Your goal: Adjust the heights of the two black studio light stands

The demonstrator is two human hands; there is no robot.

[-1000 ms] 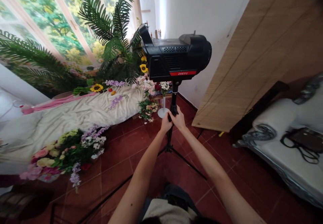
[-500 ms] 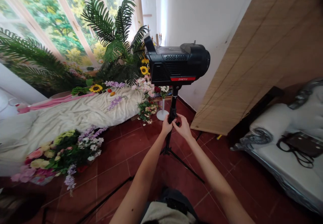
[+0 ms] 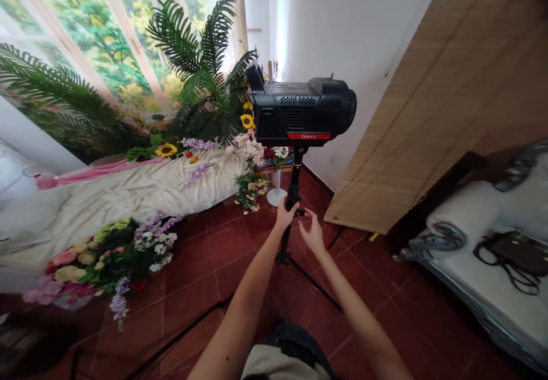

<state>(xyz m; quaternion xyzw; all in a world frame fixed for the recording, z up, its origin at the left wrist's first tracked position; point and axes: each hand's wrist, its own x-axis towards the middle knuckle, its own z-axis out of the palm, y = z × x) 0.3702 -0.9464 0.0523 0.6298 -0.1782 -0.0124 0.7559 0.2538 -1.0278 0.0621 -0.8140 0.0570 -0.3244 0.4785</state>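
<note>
Lamp: the black lamp (image 3: 299, 112) with a red label sits on top of the black stand (image 3: 295, 177), in front of a white wall (image 3: 325, 32).
Left hand: the left hand (image 3: 286, 214) is closed round the stand's pole, below the lamp.
Right hand: the right hand (image 3: 314, 233) has its thumb and fingers parted beside the small black knob (image 3: 301, 212); I cannot tell whether a fingertip touches it.
Floor: the stand's legs (image 3: 317, 286) spread over dark red tiles (image 3: 197, 254). A black bar (image 3: 184, 331) runs at lower left and passes behind the left forearm; whether it belongs to the stand is unclear.
Behind the stand: a white round base (image 3: 276, 197) stands near the pole, with pink and white flowers (image 3: 249, 149) close by.
Left side: a cream cloth (image 3: 171, 183) lies below the window scene (image 3: 98, 32) and palm leaves (image 3: 209, 77); a large bunch of flowers (image 3: 85, 260) is in front of it.
Right side: a tan screen (image 3: 406, 112) leans near the wall, and a pale sofa (image 3: 462, 260) holds a dark bag (image 3: 520, 251).
</note>
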